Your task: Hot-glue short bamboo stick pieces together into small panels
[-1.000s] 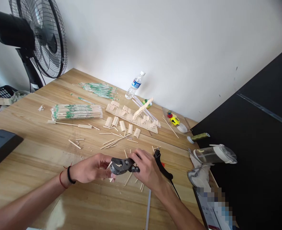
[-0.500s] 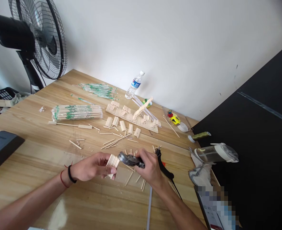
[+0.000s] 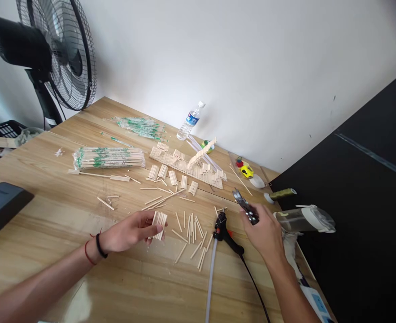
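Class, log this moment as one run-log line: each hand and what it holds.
left hand: holds stick panel | right hand: holds cutters, beside glue gun | table: cut sticks

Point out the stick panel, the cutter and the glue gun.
stick panel [image 3: 159, 224], head view, middle of the slats in the left hand.
cutter [image 3: 244, 207], head view, metal head above the right hand.
glue gun [image 3: 220, 223], head view, black body on the table.

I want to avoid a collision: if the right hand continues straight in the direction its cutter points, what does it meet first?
Probably the yellow toy car: the right hand aims the cutter up-left toward it, though depth is uncertain.
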Demonstrator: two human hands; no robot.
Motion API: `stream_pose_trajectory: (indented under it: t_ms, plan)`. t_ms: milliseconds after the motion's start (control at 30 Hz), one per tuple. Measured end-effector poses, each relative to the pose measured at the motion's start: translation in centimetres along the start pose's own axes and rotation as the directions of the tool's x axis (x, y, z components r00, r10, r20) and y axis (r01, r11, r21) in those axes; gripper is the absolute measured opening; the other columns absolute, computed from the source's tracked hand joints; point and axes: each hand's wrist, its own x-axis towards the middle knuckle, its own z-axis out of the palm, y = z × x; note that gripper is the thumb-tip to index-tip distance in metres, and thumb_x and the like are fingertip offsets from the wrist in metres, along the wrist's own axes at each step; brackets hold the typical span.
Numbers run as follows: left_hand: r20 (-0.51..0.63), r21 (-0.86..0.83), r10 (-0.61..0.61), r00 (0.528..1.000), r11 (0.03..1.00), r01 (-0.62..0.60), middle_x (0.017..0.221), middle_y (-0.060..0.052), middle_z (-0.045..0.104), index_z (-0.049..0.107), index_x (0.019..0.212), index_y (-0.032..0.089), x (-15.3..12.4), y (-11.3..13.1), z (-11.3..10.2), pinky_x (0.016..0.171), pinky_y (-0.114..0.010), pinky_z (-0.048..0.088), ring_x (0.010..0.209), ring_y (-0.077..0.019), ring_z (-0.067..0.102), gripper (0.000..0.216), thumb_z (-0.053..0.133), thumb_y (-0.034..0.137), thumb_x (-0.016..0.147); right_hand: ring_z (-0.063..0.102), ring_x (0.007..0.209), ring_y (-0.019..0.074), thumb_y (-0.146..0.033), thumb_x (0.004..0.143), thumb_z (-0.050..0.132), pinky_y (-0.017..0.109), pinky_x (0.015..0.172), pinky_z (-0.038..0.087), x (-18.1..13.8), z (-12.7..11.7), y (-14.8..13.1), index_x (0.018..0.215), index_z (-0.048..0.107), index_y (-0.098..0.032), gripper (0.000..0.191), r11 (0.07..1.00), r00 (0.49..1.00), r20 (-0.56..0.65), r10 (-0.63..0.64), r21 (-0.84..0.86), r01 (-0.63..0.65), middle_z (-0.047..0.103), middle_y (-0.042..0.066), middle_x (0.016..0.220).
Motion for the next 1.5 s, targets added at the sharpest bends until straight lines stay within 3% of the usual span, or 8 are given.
stream_pose_trajectory:
  t_ms: [233,400,667,1000,1233,1300,1400,1500]
  plan:
    - [0.001,0.006,-0.004,1.000,1.000,0.004,0.082,0.001,0.060,0.060,0.099,0.017,0.0,-0.4,0.0,0.066,-0.028,0.042,0.072,-0.0139,0.051,0.037,0.072,0.052,0.093,0.072,0.094,0.0364,-0.058,0.083,0.056,0.045,0.083,0.053,-0.3,1.5,7.2,0.094,0.068,-0.021,0.040,0.986,0.983,0.094,0.161,-0.055,-0.156,0.077,0.017,0.096]
    - [-0.005,-0.024,-0.053,0.999,0.998,0.053,0.080,0.004,0.053,0.053,0.129,0.020,-0.1,-1.0,-0.1,0.066,-0.029,0.038,0.073,-0.0149,0.049,0.052,0.074,0.050,0.091,0.074,0.097,0.0368,-0.062,0.082,0.061,0.044,0.081,0.054,-0.7,3.2,9.9,0.098,0.072,-0.018,0.048,0.971,0.960,0.150,0.237,-0.079,-0.228,0.079,0.018,0.099]
    - [0.009,-0.091,-0.045,0.999,0.995,0.046,0.089,0.002,0.058,0.047,0.139,0.023,0.0,-1.8,-0.3,0.078,-0.033,0.044,0.085,-0.0189,0.057,0.064,0.079,0.046,0.089,0.072,0.099,0.0360,-0.069,0.081,0.064,0.045,0.082,0.053,-0.1,5.6,10.7,0.101,0.073,-0.017,0.056,0.963,0.946,0.182,0.269,-0.077,-0.259,0.077,0.017,0.102]
    - [0.064,-0.129,-0.032,0.997,0.991,0.040,0.100,-0.002,0.064,0.034,0.147,0.028,-0.4,-0.7,-0.3,0.083,-0.037,0.046,0.097,-0.0227,0.065,0.076,0.081,0.035,0.088,0.068,0.107,0.0367,-0.062,0.067,0.079,0.049,0.092,0.052,0.6,5.7,9.5,0.097,0.073,-0.020,0.052,0.969,0.950,0.201,0.237,0.016,-0.245,0.076,0.013,0.101]
    - [0.034,-0.176,0.006,0.999,0.984,0.000,0.099,0.000,0.064,0.036,0.147,0.030,-0.3,-1.1,-0.2,0.085,-0.034,0.045,0.096,-0.0191,0.062,0.075,0.082,0.032,0.088,0.068,0.104,0.0375,-0.064,0.087,0.058,0.058,0.098,0.050,1.3,1.7,5.0,0.092,0.069,-0.018,0.048,0.962,0.975,0.008,0.221,0.164,-0.220,0.074,0.021,0.102]
    - [0.025,-0.180,0.007,1.000,0.984,-0.003,0.097,0.001,0.065,0.035,0.148,0.029,-0.3,-1.2,-0.2,0.084,-0.034,0.045,0.094,-0.0186,0.061,0.075,0.082,0.032,0.089,0.071,0.096,0.0323,-0.058,0.094,0.056,0.052,0.095,0.054,0.2,0.7,1.6,0.096,0.071,-0.019,0.043,0.954,0.984,0.008,0.177,0.245,-0.173,0.077,0.016,0.100]
    - [0.010,-0.174,0.015,1.000,0.985,-0.013,0.098,0.000,0.066,0.034,0.149,0.029,-0.2,-1.3,-0.1,0.085,-0.035,0.045,0.094,-0.0190,0.061,0.077,0.082,0.033,0.089,0.075,0.083,0.0236,-0.048,0.101,0.060,0.037,0.080,0.060,-2.4,0.0,-5.4,0.098,0.074,-0.023,0.029,0.916,0.992,0.121,0.032,0.393,-0.078,0.080,0.006,0.090]
    - [-0.016,-0.172,0.012,1.000,0.985,-0.015,0.100,-0.001,0.066,0.035,0.149,0.028,-0.1,-1.2,-0.1,0.085,-0.036,0.045,0.093,-0.0190,0.061,0.078,0.083,0.036,0.088,0.073,0.075,0.0204,-0.031,0.101,0.066,0.032,0.070,0.058,-4.9,-0.2,-12.5,0.093,0.078,-0.023,0.016,0.743,0.958,0.148,-0.244,0.664,0.086,0.079,0.004,0.085]
